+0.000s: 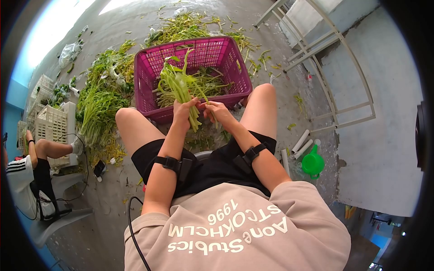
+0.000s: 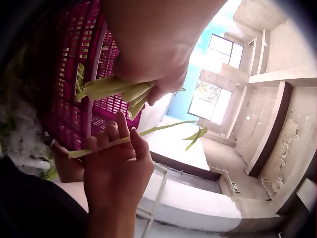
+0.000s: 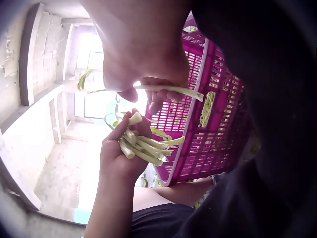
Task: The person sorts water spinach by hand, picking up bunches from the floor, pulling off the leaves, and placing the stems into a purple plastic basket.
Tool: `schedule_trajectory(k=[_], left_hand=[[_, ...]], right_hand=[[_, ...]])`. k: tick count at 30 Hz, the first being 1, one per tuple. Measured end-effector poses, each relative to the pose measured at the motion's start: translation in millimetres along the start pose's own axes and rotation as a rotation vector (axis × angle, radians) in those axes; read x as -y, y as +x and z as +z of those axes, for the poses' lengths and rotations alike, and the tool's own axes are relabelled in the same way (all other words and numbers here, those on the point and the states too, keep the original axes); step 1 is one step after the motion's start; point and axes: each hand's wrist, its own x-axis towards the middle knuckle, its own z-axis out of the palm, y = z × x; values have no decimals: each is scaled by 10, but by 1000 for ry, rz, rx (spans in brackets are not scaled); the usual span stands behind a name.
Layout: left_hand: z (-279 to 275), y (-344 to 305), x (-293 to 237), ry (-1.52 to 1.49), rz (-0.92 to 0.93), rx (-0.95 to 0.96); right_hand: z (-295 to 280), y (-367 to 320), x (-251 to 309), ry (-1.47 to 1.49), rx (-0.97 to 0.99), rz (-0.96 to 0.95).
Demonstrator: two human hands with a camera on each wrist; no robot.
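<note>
My left hand (image 1: pixel 183 112) grips a bunch of green leafy stalks (image 1: pixel 177 86), leaves pointing away from me over the near rim of a purple plastic crate (image 1: pixel 143 107). In the right wrist view the cut ends of that bunch (image 3: pixel 143 148) fan out of the left fist. Close beside it, my right hand (image 1: pixel 219 114) pinches a single thin stalk (image 3: pixel 173 89) between thumb and fingers. In the left wrist view this stalk (image 2: pixel 163 127) lies across the right fingers, with a small leaf at its far end. More stalks (image 1: pixel 208 86) lie inside the crate.
Heaps of greens (image 1: pixel 101 99) cover the floor left of and behind the crate. A metal frame (image 1: pixel 337 72) leans at the right, near white pipes (image 1: pixel 300 141) and a green plastic vessel (image 1: pixel 313 162). Another person (image 1: pixel 34 176) sits at the left beside cream crates (image 1: pixel 52 122).
</note>
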Motion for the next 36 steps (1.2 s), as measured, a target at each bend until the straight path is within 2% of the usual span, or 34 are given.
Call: schedule_trajectory(k=[3, 8, 11, 13, 16, 20, 24, 28, 30, 32, 34, 36], left_hand=[[3, -15, -30, 55, -13, 27], [-7, -21, -48, 150, -50, 66], [-28, 0, -23, 124, 31, 10], [-53, 24, -36, 51, 51, -124], [-115, 88, -105, -15, 114, -230], [-201, 147, -140, -172, 229, -281], [-227, 133, -186, -219, 215, -300], [-253, 194, -130, -307, 248, -262], [-166, 92, -163, -172, 137, -123], [-71, 10, -118, -173, 108, -79], [-21, -34, -70, -50, 4, 8], [14, -43, -65, -65, 9, 13]], right_hand=[[31, -57, 75, -11, 40, 74], [52, -36, 51, -128, 47, 67], [79, -12, 2, -153, 58, 53], [80, -4, -7, -160, 52, 55], [56, 0, 10, -112, 49, 80], [53, -61, 128, 10, -4, 171], [81, -82, 177, 59, 10, 209], [85, -87, 148, 84, 19, 188], [68, -77, 122, 145, 26, 74], [57, -50, 83, 158, 26, 63], [65, -53, 91, 170, 24, 51], [90, -90, 142, 120, -13, 89]])
